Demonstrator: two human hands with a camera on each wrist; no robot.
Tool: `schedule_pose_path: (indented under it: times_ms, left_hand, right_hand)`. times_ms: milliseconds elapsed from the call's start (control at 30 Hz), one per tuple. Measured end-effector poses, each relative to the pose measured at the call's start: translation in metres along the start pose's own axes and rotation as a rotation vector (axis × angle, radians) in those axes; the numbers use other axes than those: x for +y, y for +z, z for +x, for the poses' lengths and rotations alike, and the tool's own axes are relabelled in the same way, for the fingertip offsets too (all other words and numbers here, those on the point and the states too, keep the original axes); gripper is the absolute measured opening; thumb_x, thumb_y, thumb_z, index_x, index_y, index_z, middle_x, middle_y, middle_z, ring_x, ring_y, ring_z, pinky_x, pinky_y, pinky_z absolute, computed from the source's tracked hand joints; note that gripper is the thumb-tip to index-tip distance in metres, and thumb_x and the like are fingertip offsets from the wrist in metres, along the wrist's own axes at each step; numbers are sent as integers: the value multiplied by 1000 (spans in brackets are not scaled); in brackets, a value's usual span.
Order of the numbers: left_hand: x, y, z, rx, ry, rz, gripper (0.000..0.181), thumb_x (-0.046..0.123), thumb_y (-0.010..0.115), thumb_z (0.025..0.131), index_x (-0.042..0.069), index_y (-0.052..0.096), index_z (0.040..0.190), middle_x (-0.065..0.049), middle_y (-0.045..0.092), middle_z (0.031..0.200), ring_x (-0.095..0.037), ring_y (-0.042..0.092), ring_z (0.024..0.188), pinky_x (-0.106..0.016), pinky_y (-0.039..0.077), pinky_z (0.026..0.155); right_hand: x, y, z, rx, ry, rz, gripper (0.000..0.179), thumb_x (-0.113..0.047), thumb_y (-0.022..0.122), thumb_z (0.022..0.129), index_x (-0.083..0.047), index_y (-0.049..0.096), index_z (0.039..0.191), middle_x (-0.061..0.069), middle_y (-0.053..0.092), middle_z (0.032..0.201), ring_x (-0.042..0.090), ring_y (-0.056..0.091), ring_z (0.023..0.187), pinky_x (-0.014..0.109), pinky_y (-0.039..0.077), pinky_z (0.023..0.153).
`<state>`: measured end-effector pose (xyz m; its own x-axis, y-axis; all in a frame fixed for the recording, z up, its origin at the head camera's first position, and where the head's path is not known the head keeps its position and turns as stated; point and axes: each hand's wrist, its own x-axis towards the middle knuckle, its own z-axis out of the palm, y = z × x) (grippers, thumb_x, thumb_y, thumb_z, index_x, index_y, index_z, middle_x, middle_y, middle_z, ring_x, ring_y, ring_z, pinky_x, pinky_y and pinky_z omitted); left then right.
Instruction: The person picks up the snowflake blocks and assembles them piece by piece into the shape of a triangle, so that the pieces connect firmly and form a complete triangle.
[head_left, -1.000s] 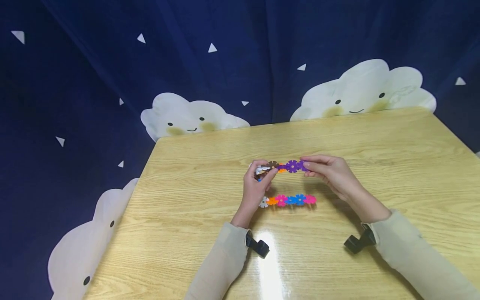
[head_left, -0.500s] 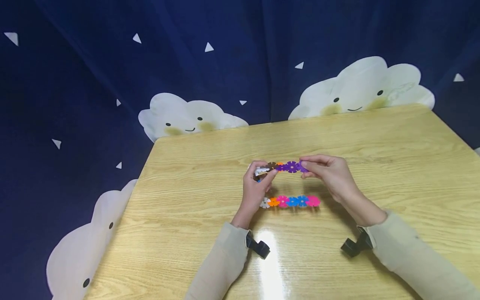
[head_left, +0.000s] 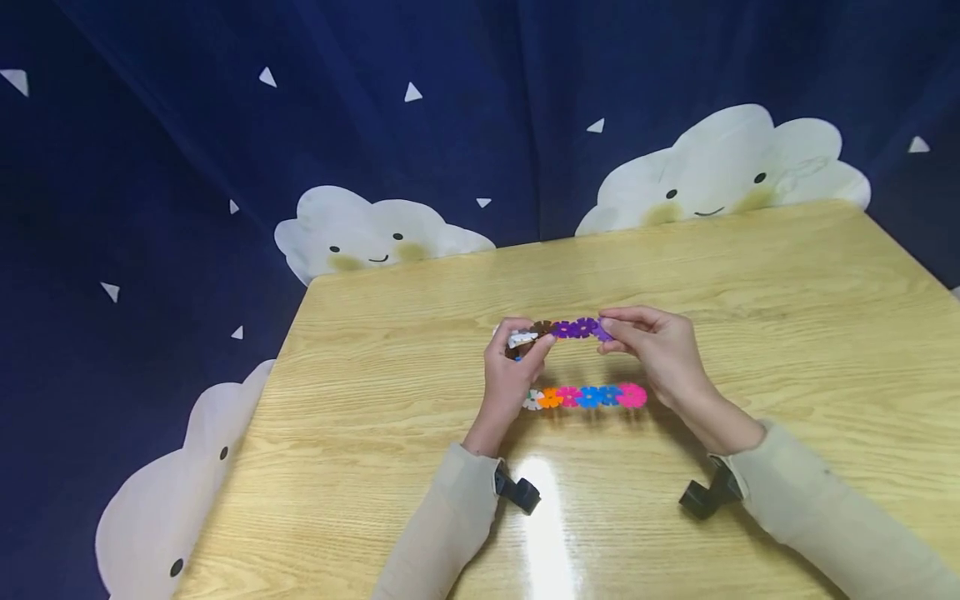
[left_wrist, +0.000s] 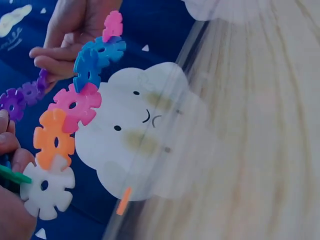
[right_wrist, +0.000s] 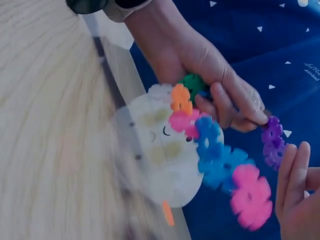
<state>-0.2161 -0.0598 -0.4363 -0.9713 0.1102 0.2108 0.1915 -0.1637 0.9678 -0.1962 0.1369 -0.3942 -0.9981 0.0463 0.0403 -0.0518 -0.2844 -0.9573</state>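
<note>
My left hand (head_left: pixel 510 375) grips a chain of flower-shaped interlocking discs near a brown disc (head_left: pixel 542 328) and white discs (head_left: pixel 522 338). At the other end of the purple discs (head_left: pixel 576 328), my right hand (head_left: pixel 667 354) pinches the last, lighter purple disc (head_left: pixel 602 329) between thumb and fingers. A second row hangs out from the left hand, nearer me: white (left_wrist: pixel 47 190), orange (left_wrist: pixel 54 137), pink (left_wrist: pixel 75 105), two blue discs (left_wrist: pixel 89 65) and a pink end disc (right_wrist: pixel 251 196). A green disc (right_wrist: pixel 192 86) shows beside it. The left hand hides how both rows join.
Below the hands spreads a wooden table (head_left: pixel 360 467), with a bright glare patch in front. Behind it hangs a dark blue curtain (head_left: pixel 450 125) printed with clouds and triangles. A small orange strip (left_wrist: pixel 123 201) shows near the table's edge.
The right hand has shifted slightly left, closer to the left hand, and the purple discs between them have turned a little. The row nearer me has swung slightly right. The view has tilted a little.
</note>
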Motion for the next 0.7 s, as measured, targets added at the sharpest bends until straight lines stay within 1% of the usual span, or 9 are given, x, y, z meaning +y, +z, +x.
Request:
schedule_pose_path:
  times_ms: [133,267,367,433,567,700]
  left_hand:
    - [2,-1,1,-5,8,-23,27,11,68,91,1,54,111,9,54,63,-6,40,48,-20,38,48]
    - [4,-2,0,-26,39,-44,25,6,65,92,-3,51,110,11,54,63,-6,38,47,-19,37,48]
    - [6,-1,0,-41,62,-56,25,4,64,92,-5,50,110,10,53,64,-6,37,48,-19,36,48]
    - [7,-1,0,-54,62,-44,24,4,64,92,-4,50,110,9,52,65,-6,38,49,-18,36,48]
    - [9,-2,0,-68,50,-16,24,5,66,91,-3,51,108,7,52,70,-5,40,52,-17,36,47]
    - [8,-3,0,-82,44,-4,23,4,65,92,-3,52,109,6,52,72,-6,40,54,-16,36,47]
  right_hand:
    - [-1,3,-1,-7,1,37,7,-4,71,88,-9,75,92,-2,75,88,11,71,63,23,60,70]
    - [-2,4,-2,-17,9,73,8,-3,70,88,-8,75,91,-1,75,88,11,71,62,23,60,69]
    - [-2,4,-3,-26,6,120,9,-2,70,88,-8,76,91,-1,75,89,11,70,62,23,60,68]
    - [-3,3,-4,-30,7,167,9,-2,70,88,-7,76,92,0,75,89,11,71,63,21,59,68]
    - [-6,1,-3,-62,50,268,10,-2,68,90,-6,76,92,2,75,87,11,71,64,16,58,68]
    - [-7,1,-5,-68,72,287,12,0,65,91,-6,76,91,2,75,85,10,71,63,16,57,67]
